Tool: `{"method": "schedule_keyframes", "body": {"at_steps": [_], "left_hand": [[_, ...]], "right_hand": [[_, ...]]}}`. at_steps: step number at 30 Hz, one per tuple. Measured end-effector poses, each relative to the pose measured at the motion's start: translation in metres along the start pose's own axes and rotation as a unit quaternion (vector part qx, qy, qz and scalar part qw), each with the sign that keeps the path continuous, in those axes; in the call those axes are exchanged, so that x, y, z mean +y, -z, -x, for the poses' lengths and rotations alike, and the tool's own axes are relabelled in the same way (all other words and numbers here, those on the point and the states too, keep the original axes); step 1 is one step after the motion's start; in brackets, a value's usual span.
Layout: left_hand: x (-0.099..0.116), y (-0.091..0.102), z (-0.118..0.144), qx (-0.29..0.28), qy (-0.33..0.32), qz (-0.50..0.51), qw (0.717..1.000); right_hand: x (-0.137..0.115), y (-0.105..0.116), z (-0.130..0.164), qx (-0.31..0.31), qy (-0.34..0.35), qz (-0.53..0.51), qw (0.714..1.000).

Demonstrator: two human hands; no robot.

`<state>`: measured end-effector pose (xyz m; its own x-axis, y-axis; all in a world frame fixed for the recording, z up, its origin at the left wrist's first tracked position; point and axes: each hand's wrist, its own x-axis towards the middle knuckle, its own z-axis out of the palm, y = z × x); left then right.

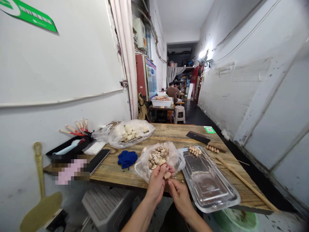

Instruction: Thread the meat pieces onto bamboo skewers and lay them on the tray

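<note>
My left hand [156,181] and my right hand [178,192] meet at the near edge of the wooden table [169,135]. Between their fingertips is a small pale piece of food [167,175]; whether a skewer passes through it is too small to tell. Just beyond them lies an open plastic bag of cut pieces [158,156]. To the right stands a plastic-lined metal tray [207,180] with a filled skewer [195,150] at its far end.
A second bag of pale chunks [130,131], a blue cloth [127,158], a cleaver [198,137], bare bamboo sticks [243,182] and a phone [98,158] lie on the table. A stool [179,113] and a seated person [172,91] are down the corridor.
</note>
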<state>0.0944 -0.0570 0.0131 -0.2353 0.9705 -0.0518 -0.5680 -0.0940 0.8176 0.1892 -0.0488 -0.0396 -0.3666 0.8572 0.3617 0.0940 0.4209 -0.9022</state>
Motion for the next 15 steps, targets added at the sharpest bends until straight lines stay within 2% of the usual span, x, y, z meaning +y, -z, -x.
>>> {"method": "schedule_keyframes", "body": {"at_steps": [5, 12, 15], "left_hand": [[-0.0055, -0.0034, 0.0002, -0.002, -0.036, -0.043, 0.998], [-0.0104, -0.0001, -0.0009, -0.005, -0.040, -0.050, 0.998], [-0.0065, -0.0034, -0.0034, 0.004, -0.023, -0.024, 0.999]], "right_hand": [[-0.0074, -0.0026, 0.0016, 0.042, 0.025, 0.052, 0.997], [-0.0052, -0.0081, 0.0052, 0.054, 0.012, 0.048, 0.997], [-0.0072, -0.0063, 0.0032, 0.054, 0.007, 0.030, 0.998]]}}
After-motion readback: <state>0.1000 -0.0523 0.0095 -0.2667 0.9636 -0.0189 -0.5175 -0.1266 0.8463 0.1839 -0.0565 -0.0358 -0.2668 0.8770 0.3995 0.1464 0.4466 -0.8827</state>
